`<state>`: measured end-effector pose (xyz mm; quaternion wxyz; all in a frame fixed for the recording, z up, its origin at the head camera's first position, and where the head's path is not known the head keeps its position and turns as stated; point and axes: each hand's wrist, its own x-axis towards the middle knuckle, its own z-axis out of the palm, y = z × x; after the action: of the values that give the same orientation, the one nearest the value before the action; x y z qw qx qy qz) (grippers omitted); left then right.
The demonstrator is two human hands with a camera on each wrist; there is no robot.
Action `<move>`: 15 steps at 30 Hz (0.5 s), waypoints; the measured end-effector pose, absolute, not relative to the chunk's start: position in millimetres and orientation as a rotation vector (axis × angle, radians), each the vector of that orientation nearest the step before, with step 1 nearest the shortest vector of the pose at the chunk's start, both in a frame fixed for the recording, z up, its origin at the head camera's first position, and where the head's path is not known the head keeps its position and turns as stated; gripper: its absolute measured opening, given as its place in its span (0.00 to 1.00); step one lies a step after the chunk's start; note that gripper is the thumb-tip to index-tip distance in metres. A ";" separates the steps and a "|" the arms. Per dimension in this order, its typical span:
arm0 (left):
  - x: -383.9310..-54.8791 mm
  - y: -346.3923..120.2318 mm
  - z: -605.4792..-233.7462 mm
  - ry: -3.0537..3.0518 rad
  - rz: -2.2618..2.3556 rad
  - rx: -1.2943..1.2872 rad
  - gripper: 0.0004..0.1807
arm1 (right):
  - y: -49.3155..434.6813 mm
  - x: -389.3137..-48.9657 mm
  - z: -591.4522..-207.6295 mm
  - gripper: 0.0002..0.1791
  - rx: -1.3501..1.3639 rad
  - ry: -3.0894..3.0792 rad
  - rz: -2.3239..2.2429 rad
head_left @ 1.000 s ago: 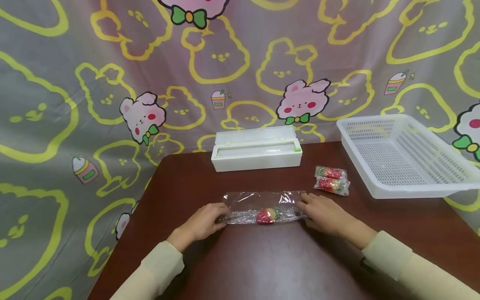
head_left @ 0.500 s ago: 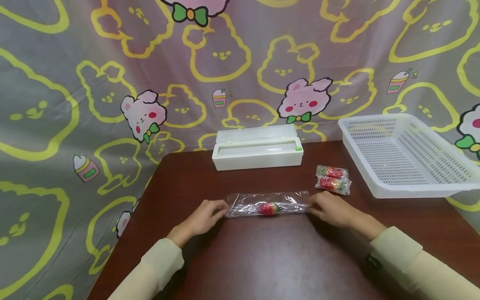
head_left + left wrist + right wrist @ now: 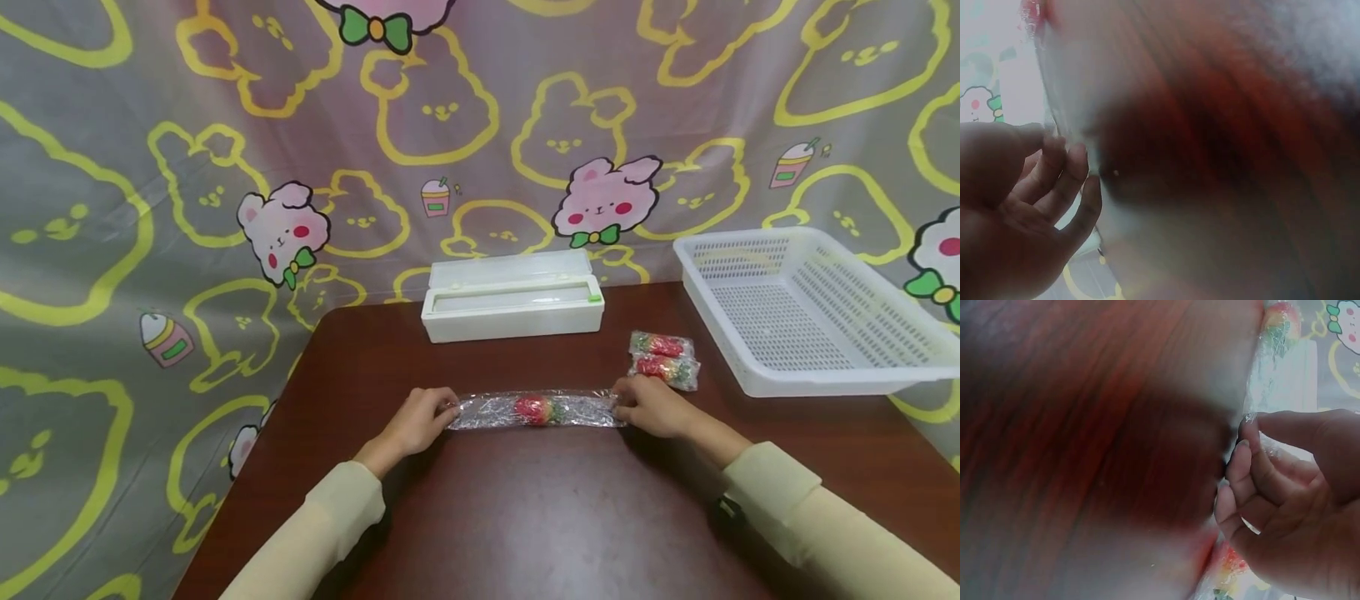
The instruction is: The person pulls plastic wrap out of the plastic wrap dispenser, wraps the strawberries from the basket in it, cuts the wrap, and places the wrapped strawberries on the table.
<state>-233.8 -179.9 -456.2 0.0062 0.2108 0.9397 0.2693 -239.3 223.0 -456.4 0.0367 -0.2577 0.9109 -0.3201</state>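
Observation:
A strip of clear plastic wrap (image 3: 487, 412) lies across the table, rolled around a red, yellow and green strawberry-like piece (image 3: 532, 409) at its middle. My left hand (image 3: 417, 422) pinches the strip's left end between thumb and fingertips. At the right end, my right hand (image 3: 654, 406) pinches the wrap in the same way; its thumb and forefinger meet on the crinkled film (image 3: 1263, 387) in the right wrist view. Just behind the right hand lie two similar wrapped pieces (image 3: 663, 371), one behind the other.
A white wrap dispenser box (image 3: 513, 323) with its lid raised stands at the table's back. To its right is a white perforated plastic basket (image 3: 825, 382). A patterned curtain (image 3: 480, 125) hangs behind the brown table (image 3: 525, 517).
The wrap has been rolled away from the person, so the flat sheet behind the strawberry-like piece has shrunk to a narrow strip. Both hands have shifted slightly away with it.

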 end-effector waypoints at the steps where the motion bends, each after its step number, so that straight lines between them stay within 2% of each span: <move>1: -234.3 -180.2 -456.7 2.948 0.823 0.645 0.05 | 222.5 -239.7 -456.2 0.06 -0.776 2.808 -0.969; 9: -230.3 -177.8 -449.8 3.090 0.731 0.628 0.10 | 213.1 -228.5 -449.6 0.19 -0.806 3.035 -0.713; 12: -227.6 -165.5 -438.0 3.088 0.776 0.762 0.10 | 200.8 -223.6 -443.0 0.21 -0.970 3.184 -0.544; 15: -226.6 -145.6 -428.4 2.983 0.765 0.949 0.11 | 184.5 -221.6 -437.6 0.19 -1.168 3.271 -0.368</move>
<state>-226.6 -145.6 -428.4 -0.0407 0.2943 0.9249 0.2371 -221.6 184.5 -437.6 -0.1746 -0.3292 0.9221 -0.1039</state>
